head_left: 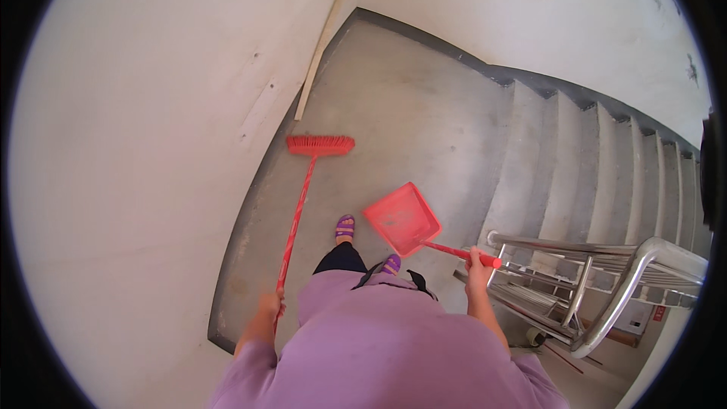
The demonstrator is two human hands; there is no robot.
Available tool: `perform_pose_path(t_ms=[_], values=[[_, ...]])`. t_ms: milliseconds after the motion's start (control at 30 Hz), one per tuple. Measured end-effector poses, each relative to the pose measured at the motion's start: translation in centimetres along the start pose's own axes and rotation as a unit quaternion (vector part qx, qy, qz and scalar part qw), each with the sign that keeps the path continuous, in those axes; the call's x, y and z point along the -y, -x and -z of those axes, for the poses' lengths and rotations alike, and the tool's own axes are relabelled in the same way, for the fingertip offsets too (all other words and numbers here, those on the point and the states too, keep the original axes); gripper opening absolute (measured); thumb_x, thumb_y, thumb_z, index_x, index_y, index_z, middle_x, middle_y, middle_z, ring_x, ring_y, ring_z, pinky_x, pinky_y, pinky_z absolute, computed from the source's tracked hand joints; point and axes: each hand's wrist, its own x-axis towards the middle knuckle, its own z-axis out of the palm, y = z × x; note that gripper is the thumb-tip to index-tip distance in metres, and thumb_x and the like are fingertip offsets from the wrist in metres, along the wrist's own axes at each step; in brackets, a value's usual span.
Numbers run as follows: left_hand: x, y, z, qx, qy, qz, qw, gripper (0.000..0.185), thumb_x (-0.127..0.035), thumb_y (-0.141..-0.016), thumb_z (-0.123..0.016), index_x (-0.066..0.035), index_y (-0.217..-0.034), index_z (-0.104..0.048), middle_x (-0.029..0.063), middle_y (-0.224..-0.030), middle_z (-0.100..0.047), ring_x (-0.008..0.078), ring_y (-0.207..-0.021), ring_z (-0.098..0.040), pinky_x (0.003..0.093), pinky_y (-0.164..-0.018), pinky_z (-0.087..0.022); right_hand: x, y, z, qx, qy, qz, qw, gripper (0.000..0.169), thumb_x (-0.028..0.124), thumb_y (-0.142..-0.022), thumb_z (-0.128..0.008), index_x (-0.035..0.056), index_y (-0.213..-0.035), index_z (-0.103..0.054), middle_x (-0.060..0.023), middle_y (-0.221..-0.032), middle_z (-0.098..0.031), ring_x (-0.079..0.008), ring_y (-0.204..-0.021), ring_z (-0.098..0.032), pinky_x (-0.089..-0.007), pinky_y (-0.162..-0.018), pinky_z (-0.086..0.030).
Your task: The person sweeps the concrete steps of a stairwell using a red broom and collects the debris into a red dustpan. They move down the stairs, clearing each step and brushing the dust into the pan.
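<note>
My left hand (272,305) grips the red patterned handle of a push-style broom (321,146). The broom's red bristle head rests on the concrete landing, close to the left wall, its bristles pointing away from me. In my right hand (477,270) is the upper part of the handle of a red long-handled dustpan (404,218). The pan lies ahead of my feet, slightly to the right, with its open side turned to the upper left. Greyish dust or smears mark its inside. A gap of floor separates the broom head from the pan.
Concrete stairs (568,165) adjoin the landing (397,96) on the right. Stainless steel railings (619,295) stand beside my right arm. A long wooden strip (324,45) leans in the far left corner against the white wall (142,125). My feet wear purple sandals (345,227).
</note>
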Motion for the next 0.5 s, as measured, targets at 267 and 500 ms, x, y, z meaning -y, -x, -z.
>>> perform_pose_path(t_ms=[267, 500], values=[[16.6, 7.7, 5.0, -0.171, -0.229, 0.053, 0.957, 0.052, -0.052, -0.077, -0.057, -0.001, -0.072, -0.065, 0.0135, -0.061, -0.06, 0.0229, -0.057, -0.06, 0.0384, -0.054, -0.047, -6.7, -2.6, 4.5, 0.005, 0.055, 0.094, 0.994, 0.017, 0.023, -0.082, -0.065, 0.0077, -0.08, -0.057, 0.0049, -0.063, -0.047, -0.0042, -0.054, -0.04, -0.0203, -0.048, -0.03], [15.5, 11.8, 8.0, -0.21, -0.396, -0.009, 0.894, 0.052, -0.053, -0.076, -0.057, -0.002, -0.068, -0.064, 0.012, -0.058, -0.058, 0.0222, -0.055, -0.058, 0.038, -0.052, -0.044, -5.6, 0.5, 7.2, -0.059, 0.033, 0.082, 0.994, 0.017, 0.021, -0.081, -0.066, 0.0064, -0.083, -0.06, 0.0032, -0.073, -0.054, -0.0072, -0.068, -0.049, -0.0235, -0.061, -0.04]])
